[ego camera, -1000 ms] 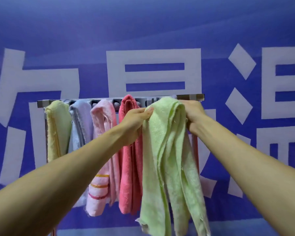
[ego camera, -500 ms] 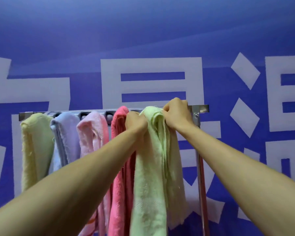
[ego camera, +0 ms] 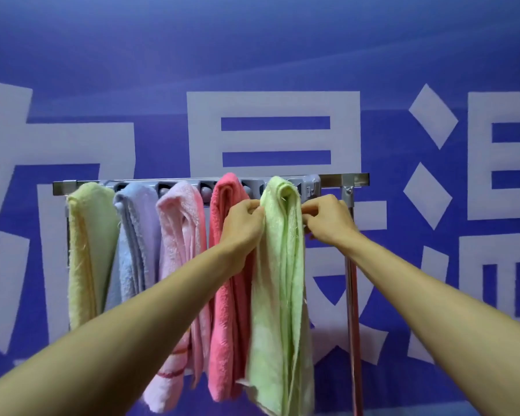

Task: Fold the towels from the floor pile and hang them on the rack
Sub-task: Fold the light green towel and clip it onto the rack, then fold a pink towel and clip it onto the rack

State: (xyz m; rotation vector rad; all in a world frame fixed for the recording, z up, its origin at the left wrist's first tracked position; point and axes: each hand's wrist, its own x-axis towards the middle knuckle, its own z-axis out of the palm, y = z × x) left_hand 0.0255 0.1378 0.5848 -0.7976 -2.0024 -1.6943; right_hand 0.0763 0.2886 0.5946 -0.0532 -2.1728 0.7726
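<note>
Green towel (ego camera: 278, 265) hangs folded over the rack (ego camera: 353, 178), the last on the right of five towels. Its fold sits on top of the bar, and both halves drop in long narrow pleats to the bottom edge of the view.

The left hand (ego camera: 243, 224) is at the towel's left edge, just below the bar. Its fingers are curled, and thumb and fingertips pinch the cloth there. The right hand (ego camera: 327, 220) is at the same height on the right edge. Its thumb and forefinger are closed on the outer layer, with the other fingers curled beneath. Both forearms reach up from the lower corners of the view, and the left one crosses in front of the lower parts of the neighbouring towels.

Touching the green towel on its left is the red towel (ego camera: 225, 310), also folded over the bar. Then come the pink towel (ego camera: 177, 250), with red stripes near its lower end, the blue towel (ego camera: 137, 235) and, at the far left, the yellow towel (ego camera: 86, 250). All four hang side by side, each close against the next.

The rack is a metal bar running level across the view. A grey strip (ego camera: 311, 183) with round openings lies along it behind the towel tops. A post (ego camera: 349, 280) drops from the bar's right end, just right of the right hand, with a red length beside it lower down.

Behind everything hangs a blue banner (ego camera: 252, 55) with large white characters.
</note>
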